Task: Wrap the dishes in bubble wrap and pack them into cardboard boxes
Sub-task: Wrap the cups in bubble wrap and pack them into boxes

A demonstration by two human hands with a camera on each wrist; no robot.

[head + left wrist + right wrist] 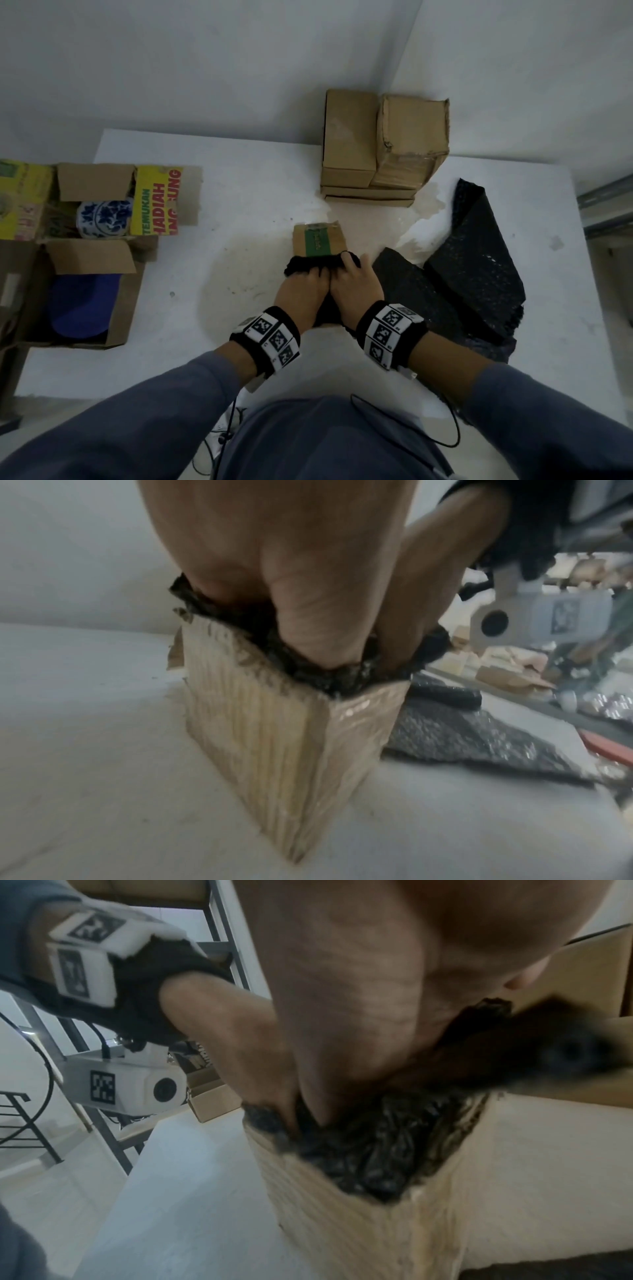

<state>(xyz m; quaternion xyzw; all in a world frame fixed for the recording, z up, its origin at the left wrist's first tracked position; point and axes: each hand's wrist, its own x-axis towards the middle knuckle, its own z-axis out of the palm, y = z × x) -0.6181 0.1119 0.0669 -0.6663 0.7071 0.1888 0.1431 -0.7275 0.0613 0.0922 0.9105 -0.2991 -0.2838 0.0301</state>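
Observation:
A small brown cardboard box [322, 240] with a strip of green tape stands open on the white table [239, 192], just in front of me. A bundle in black bubble wrap [299, 269] fills its mouth; what is wrapped inside is hidden. My left hand [308, 274] and right hand [349, 267] sit side by side on top, fingers pointing down into the box and pressing on the wrap. The left wrist view shows my left hand [325, 647] sunk into the crumpled wrap [308, 674] above the box wall [274, 723]. In the right wrist view my right hand [308, 1110] pushes into the wrap [377, 1150].
Loose sheets of black bubble wrap [472, 274] lie right of the box. Closed cardboard boxes [383, 144] are stacked at the back near the wall corner. At the left table edge, one open box holds a blue-and-white porcelain piece [104, 214]; another holds a dark blue dish [82, 301].

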